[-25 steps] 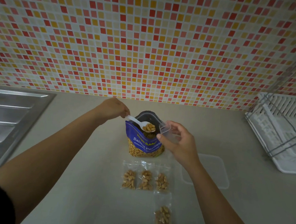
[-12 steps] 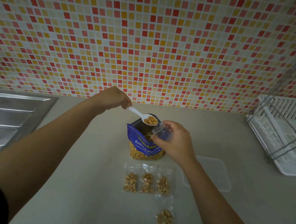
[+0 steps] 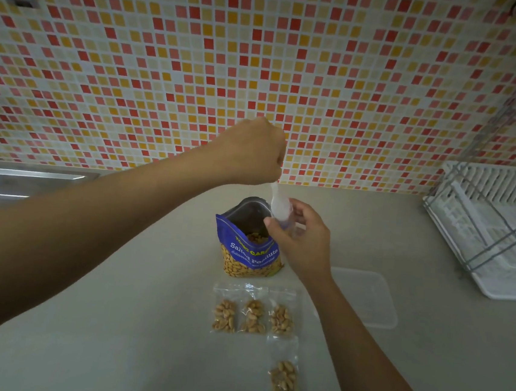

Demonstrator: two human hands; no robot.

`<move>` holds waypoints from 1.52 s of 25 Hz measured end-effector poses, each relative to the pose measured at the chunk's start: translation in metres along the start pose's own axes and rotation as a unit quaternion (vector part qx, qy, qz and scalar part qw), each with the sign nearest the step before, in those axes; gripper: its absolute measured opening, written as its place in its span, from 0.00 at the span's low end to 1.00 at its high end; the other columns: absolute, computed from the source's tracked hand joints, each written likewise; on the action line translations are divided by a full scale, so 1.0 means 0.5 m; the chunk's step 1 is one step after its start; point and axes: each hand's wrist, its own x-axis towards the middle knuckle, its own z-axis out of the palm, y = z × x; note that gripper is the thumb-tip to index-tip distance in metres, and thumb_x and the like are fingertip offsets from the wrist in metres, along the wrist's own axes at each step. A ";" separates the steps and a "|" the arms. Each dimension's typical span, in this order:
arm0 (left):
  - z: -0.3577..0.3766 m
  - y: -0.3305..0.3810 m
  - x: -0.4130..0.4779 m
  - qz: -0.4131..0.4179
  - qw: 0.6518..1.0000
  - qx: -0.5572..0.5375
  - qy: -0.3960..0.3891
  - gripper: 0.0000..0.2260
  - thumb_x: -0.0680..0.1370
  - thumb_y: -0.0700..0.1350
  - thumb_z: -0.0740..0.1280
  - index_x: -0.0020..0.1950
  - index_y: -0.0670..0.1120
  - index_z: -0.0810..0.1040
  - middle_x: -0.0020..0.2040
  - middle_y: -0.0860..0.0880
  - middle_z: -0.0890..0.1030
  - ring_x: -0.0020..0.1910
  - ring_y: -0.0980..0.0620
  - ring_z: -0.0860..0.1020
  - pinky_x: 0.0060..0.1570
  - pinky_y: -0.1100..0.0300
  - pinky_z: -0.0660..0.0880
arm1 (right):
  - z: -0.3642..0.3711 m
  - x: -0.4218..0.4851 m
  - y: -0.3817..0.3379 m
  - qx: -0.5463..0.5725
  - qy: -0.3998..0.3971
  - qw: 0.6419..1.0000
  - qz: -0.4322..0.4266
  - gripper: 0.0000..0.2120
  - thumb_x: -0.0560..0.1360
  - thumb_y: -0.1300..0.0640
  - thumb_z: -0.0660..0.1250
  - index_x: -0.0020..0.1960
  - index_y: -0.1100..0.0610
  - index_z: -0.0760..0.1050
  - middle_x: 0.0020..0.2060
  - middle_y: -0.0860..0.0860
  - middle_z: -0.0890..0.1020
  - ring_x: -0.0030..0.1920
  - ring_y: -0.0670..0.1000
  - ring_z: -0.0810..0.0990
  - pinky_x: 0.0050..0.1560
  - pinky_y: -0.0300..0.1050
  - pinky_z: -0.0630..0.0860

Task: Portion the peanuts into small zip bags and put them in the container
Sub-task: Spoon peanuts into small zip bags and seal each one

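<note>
Head view: my left hand [image 3: 251, 153] tips the spoon [image 3: 278, 205] into the zip bag [image 3: 285, 221] pinched by my right hand [image 3: 302, 240]; next comes sealing.

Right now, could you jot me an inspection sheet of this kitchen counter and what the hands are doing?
Surface: beige counter, dimly lit.
Job's things: open blue peanut bag standing; four filled zip bags lying flat; clear container beside the right forearm.
Clutter: nothing seen.
Hands: left hand tips a white spoon into a small zip bag pinched by the right hand.
Cables: nothing seen.
Surroundings: mosaic tile wall, steel sink, white dish rack.
</note>
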 end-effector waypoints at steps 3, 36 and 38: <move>-0.036 -0.018 -0.002 -0.029 0.999 0.010 0.030 0.10 0.76 0.40 0.62 0.50 0.43 0.83 0.44 0.47 0.84 0.42 0.51 0.81 0.43 0.61 0.76 | -0.002 -0.001 0.006 0.039 0.006 0.999 0.019 0.19 0.67 0.53 0.75 0.56 0.51 0.76 0.46 0.41 0.80 0.46 0.38 0.78 0.47 0.36 0.77; 0.244 -0.079 -0.010 -0.185 0.947 -0.186 -0.183 0.09 0.74 0.40 0.64 0.51 0.39 0.81 0.49 0.42 0.83 0.48 0.45 0.82 0.54 0.50 0.79 | -0.026 0.007 0.078 0.102 -0.070 0.989 0.079 0.18 0.69 0.53 0.74 0.57 0.52 0.76 0.51 0.46 0.82 0.53 0.45 0.80 0.51 0.37 0.75; 0.239 -0.088 -0.014 -0.187 0.947 -0.195 -0.175 0.10 0.75 0.39 0.64 0.52 0.38 0.81 0.49 0.40 0.83 0.49 0.43 0.82 0.55 0.49 0.78 | -0.029 0.007 0.075 0.098 -0.073 0.989 0.080 0.18 0.69 0.53 0.74 0.58 0.52 0.76 0.52 0.46 0.82 0.53 0.45 0.80 0.50 0.36 0.76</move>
